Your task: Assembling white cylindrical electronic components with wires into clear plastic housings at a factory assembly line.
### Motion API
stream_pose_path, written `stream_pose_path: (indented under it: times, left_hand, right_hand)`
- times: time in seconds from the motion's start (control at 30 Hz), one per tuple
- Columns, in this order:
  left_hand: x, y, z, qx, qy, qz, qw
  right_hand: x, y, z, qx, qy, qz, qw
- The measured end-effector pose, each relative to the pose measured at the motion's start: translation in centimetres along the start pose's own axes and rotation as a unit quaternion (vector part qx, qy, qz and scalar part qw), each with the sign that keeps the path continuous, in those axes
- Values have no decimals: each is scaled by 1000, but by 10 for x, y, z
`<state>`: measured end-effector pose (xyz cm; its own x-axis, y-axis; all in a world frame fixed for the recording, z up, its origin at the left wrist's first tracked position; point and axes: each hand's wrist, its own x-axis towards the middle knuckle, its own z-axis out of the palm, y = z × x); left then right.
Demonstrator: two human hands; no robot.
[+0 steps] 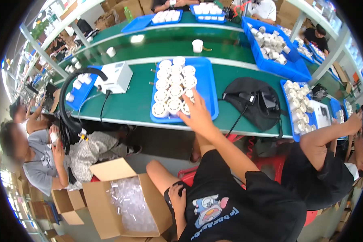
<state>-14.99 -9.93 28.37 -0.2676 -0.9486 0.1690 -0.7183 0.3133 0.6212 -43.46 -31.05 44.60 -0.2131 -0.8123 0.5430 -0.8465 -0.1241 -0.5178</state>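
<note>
In front of me on the green workbench lies a blue tray [207,88] with several white round plastic housings [174,92] packed in rows on its left side. My right hand [197,111] reaches over the tray's near edge. Its thumb and fingers close around a white housing [185,108] at the front right corner of the group; the fingers partly cover it. The right side of the tray shows bare blue. My left hand [176,197] rests on my left thigh with nothing in it, its fingers loosely bent and apart.
A white box-shaped device [116,76] with a black hose stands left of the tray. To the right lie a black bag [252,101] and a blue bin [270,64] of white parts. An open carton [97,205] of clear pieces sits beside my legs. Co-workers sit on both sides.
</note>
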Motion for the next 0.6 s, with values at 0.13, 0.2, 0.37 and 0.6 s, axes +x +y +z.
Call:
stream_pose_path:
  times: [0.13, 0.2, 0.37, 0.6]
  left_hand:
    - [24, 22, 2, -281, 11, -263, 923]
    - [51, 27, 2, -269, 34, -188, 944]
    - [129, 14, 42, -308, 17, -111, 945]
    - [61, -207, 184, -422, -202, -430, 772]
  right_hand:
    - [-7, -9, 1, -21, -2, 18, 1000]
    - [-9, -13, 0, -20, 13, 16, 1000]
    - [-10, -1, -3, -33, 44, 25, 998]
    - [-2, -55, 23, 19, -22, 23, 999]
